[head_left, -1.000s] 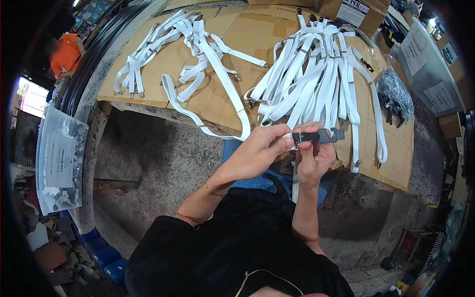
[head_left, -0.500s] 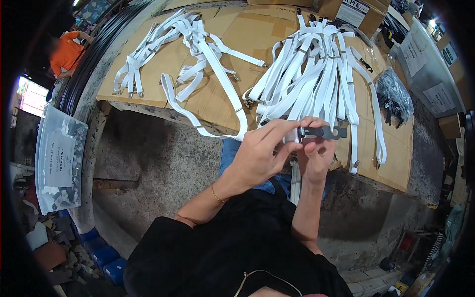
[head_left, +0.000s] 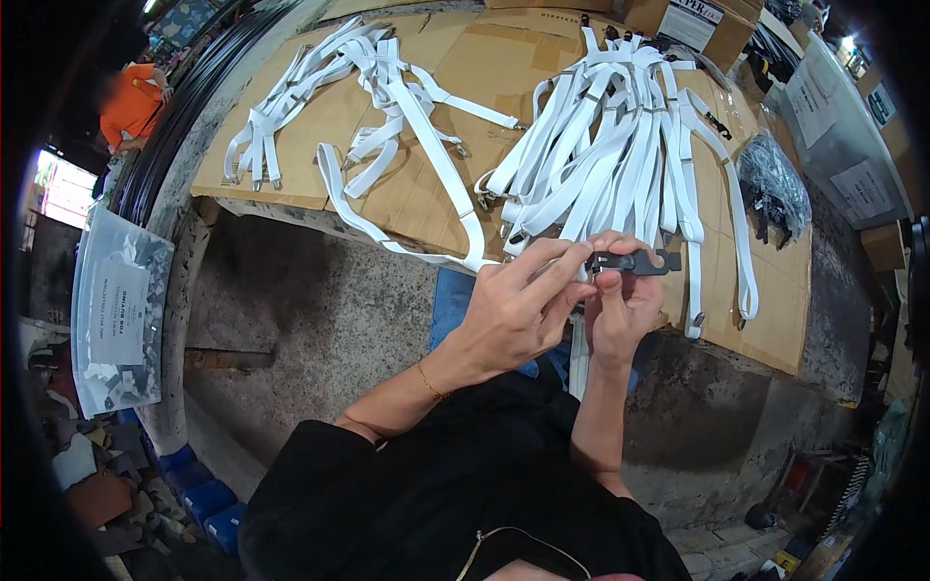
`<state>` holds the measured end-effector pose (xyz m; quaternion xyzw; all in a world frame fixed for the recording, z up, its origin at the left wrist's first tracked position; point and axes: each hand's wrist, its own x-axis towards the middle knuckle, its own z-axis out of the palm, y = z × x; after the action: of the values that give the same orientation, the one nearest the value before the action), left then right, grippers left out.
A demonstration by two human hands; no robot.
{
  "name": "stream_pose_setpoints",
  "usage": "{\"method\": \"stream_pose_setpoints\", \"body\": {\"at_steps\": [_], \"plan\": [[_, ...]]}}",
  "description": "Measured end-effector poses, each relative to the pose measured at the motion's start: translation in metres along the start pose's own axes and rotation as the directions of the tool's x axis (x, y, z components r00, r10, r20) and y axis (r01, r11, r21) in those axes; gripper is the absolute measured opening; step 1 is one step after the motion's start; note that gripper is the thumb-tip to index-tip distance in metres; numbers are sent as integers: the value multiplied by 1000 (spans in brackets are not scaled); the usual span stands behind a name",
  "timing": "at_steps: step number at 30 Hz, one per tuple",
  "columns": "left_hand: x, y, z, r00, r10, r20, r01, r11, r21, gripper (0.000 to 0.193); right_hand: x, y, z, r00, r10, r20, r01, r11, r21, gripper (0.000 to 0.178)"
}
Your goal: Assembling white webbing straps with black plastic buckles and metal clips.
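Note:
Above the table's near edge, my two hands meet at the end of a white elastic suspender strap [head_left: 471,237]. My left hand [head_left: 509,315] is closed, pinching the strap's end between thumb and fingers. My right hand [head_left: 623,320] is closed on a flat black plastic hanger hook [head_left: 639,262], its open notch pointing right. The join of hook and strap lies partly behind my fingers. From my left hand the strap loops back up to a small pile of white suspenders [head_left: 363,58]. A larger bundle of white suspenders [head_left: 605,145] lies just beyond my hands.
Cardboard [head_left: 465,48] covers the table. A clear bag of black hooks [head_left: 773,184] sits at its right, near a translucent bin [head_left: 838,136]. Left stands a clear plastic bag of small pieces [head_left: 121,310]. A person in orange [head_left: 131,105] is at the far left.
The black hook has tilted slightly and its notch now faces more upward. My left hand has shifted slightly right, and the strap near it hangs a little differently.

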<state>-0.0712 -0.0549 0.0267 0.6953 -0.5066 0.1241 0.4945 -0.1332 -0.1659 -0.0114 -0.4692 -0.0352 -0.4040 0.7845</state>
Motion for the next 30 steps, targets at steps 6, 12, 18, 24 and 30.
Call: {"method": "stream_pose_setpoints", "body": {"at_steps": [6,12,18,24,30], "plan": [[0,-6,-2,994,-81,79,87,993,-79,36,-1,6,-3,999,-34,-14,33,996,-87,24],[8,-2,-6,980,-175,96,189,969,-156,33,5,6,-9,995,-62,76,69,994,-83,26],[7,-5,0,997,-76,4,76,996,-39,32,4,7,-5,1000,-12,5,12,1000,-6,28],[7,1,4,992,-130,-8,129,990,-49,29,8,15,-10,993,-119,-4,119,989,-92,30],[6,2,9,988,-154,27,155,987,-41,27,8,15,-11,986,-164,-10,160,971,-178,31]]}}
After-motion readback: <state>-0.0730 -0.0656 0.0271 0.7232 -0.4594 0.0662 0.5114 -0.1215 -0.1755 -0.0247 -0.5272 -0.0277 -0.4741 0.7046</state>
